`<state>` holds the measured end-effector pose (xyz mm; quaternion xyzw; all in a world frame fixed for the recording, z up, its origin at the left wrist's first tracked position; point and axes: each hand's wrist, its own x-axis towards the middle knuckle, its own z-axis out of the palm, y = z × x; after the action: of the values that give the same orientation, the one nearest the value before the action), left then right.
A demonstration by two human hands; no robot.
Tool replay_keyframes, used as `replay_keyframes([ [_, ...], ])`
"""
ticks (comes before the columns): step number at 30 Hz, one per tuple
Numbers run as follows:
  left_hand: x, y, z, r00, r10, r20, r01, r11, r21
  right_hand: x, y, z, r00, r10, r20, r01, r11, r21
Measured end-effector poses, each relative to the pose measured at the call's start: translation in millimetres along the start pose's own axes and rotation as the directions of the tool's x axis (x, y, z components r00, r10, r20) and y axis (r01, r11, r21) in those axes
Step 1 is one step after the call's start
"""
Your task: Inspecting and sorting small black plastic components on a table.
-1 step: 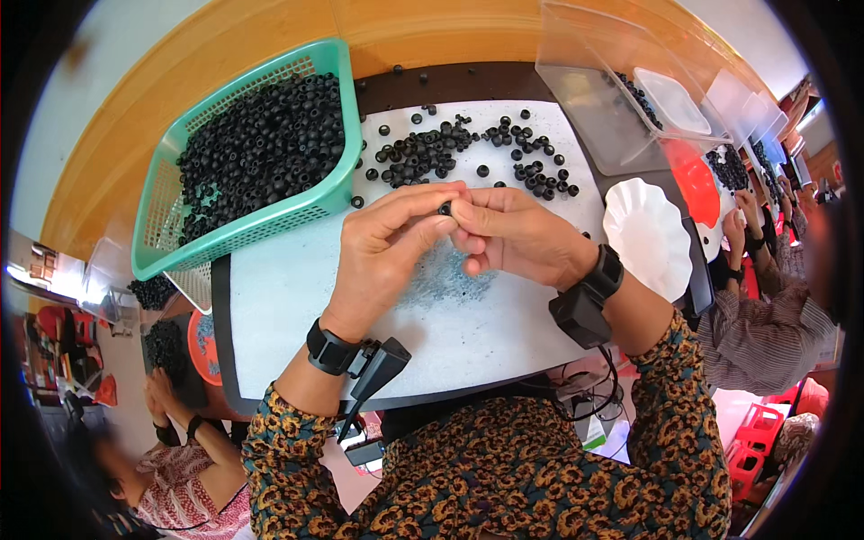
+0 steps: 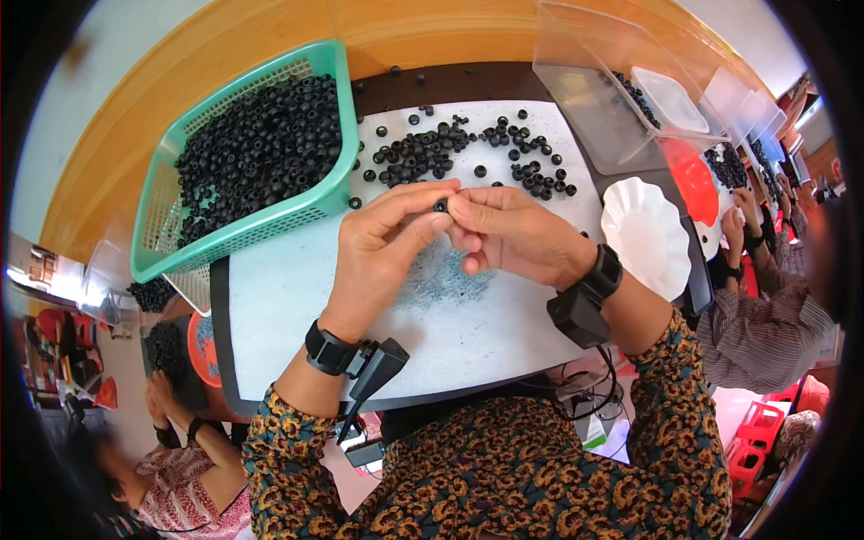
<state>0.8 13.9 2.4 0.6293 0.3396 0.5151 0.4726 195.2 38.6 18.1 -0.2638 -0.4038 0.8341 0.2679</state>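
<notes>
A small assembly workshop; a long wooden bench (image 2: 270,54) carries a white work mat (image 2: 297,297), a green basket (image 2: 153,243) heaped with small black rings (image 2: 261,144), and clear plastic bins (image 2: 594,108); other workers (image 2: 765,297) sit close alongside with the same black parts; red stools (image 2: 756,432) stand below.

A green plastic basket (image 2: 328,193) heaped with small black rings sits at the far left of a white work mat (image 2: 297,297). Loose black rings (image 2: 468,148) lie scattered across the mat's far side. A clear plastic bin (image 2: 598,126) stands to the right, with a white scalloped dish (image 2: 643,236) nearer. Other workers sit at either side.
</notes>
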Motion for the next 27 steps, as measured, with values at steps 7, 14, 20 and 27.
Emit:
replay_keyframes([
  [7, 5, -6, 1, 0.975, -0.021, -0.222, 0.003, 0.997, -0.08, -5, -43, -31, 0.914, -0.359, -0.188, 0.369, 0.929, 0.018],
  [14, 5, -4, -1, 0.953, -0.092, -0.289, 0.076, 0.995, -0.065, -24, -116, -91, 0.614, -0.576, -0.54, 0.755, 0.628, 0.189],
  [20, 3, -5, -5, 0.953, -0.112, -0.281, 0.103, 0.994, -0.046, -7, -64, -28, 0.89, -0.364, -0.273, -0.027, 0.556, -0.831],
  [27, 4, -4, -4, 0.959, -0.129, -0.251, 0.126, 0.992, -0.028, 24, -9, -42, 0.853, -0.491, 0.18, 0.044, -0.275, -0.96],
])
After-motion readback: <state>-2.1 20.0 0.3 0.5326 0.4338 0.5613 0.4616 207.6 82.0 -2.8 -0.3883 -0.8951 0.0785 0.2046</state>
